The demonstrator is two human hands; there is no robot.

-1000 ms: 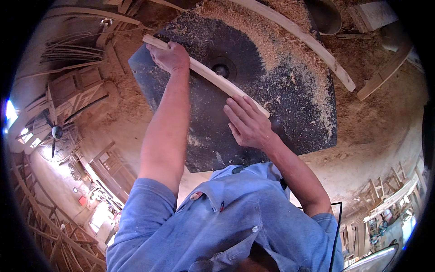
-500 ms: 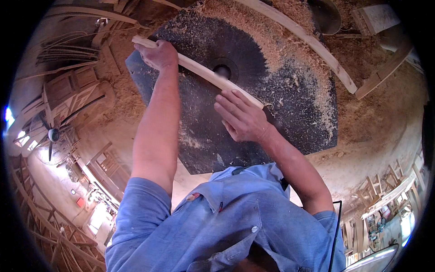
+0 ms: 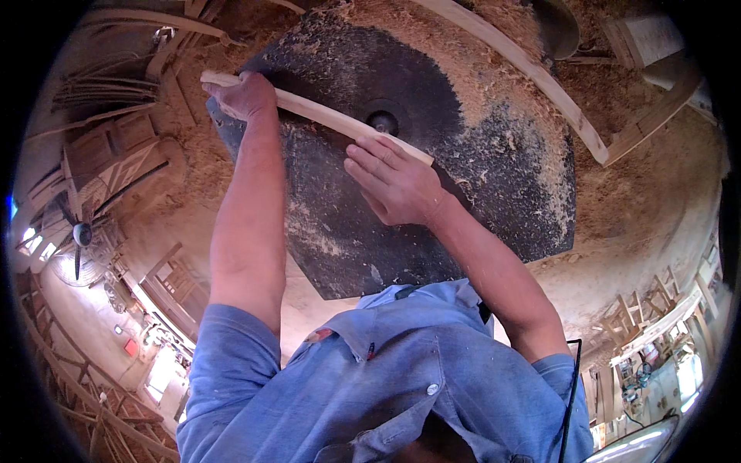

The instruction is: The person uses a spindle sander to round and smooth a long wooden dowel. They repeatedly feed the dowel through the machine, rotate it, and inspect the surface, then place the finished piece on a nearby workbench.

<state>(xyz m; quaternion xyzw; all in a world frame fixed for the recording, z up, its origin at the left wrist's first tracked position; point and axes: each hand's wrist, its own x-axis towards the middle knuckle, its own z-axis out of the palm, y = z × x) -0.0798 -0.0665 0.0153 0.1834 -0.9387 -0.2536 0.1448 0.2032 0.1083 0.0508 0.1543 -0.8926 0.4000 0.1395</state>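
Observation:
A pale, slightly curved wooden strip (image 3: 328,118) lies slantwise over a dark machine table (image 3: 340,224) dusted with shavings. Near the strip's far left end, my left hand (image 3: 248,96) is closed around it. My right hand (image 3: 397,179) presses along its near right part, fingers laid together over the wood and the palm off to the near side. Just beyond the strip's edge, between the two hands, sits a round spindle cutter (image 3: 381,121) in a circular opening of the table; its details are blurred. The strip passes close against it.
Wood shavings (image 3: 440,58) are heaped over the table's far right side. A longer curved board (image 3: 525,65) lies across there, meeting another plank (image 3: 656,123) at the right. At the left are stacked strips (image 3: 108,89), a wooden cabinet (image 3: 116,150) and a fan (image 3: 81,235).
Both hands and the wooden strip have shifted left along the cutter. The strip's right end is now nearer the cutter, and the grip looks the same.

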